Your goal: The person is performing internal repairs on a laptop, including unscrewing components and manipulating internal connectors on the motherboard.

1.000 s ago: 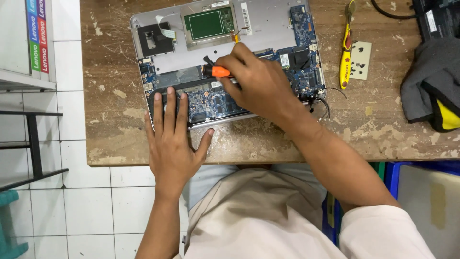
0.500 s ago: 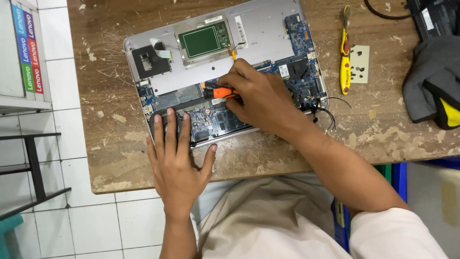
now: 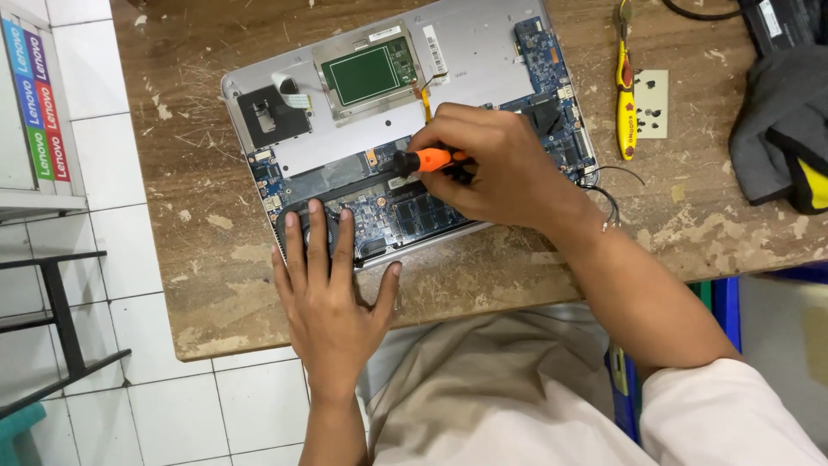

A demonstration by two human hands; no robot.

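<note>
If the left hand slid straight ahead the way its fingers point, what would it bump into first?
The left hand already lies flat with its fingertips on the round black fan of the opened laptop. Sliding on, it would probably cross the blue circuit board next.

A stack of flat white boxes (image 3: 34, 95) stands on edge on a shelf (image 3: 43, 205) at the far left, beside the worn wooden counter (image 3: 216, 285), each spine carrying a narrow coloured band: blue, purple, green and red. On the opened laptop (image 3: 483, 52) lying on the counter, a small white rectangular sticker (image 3: 384, 34) sits along the top edge of the green touchpad board (image 3: 369, 71), and a second narrow white barcode sticker (image 3: 437, 60) lies just to its right on the silver panel. At the top right corner, a black power brick (image 3: 780, 22) bears a pale rectangular label (image 3: 770, 17)
</note>
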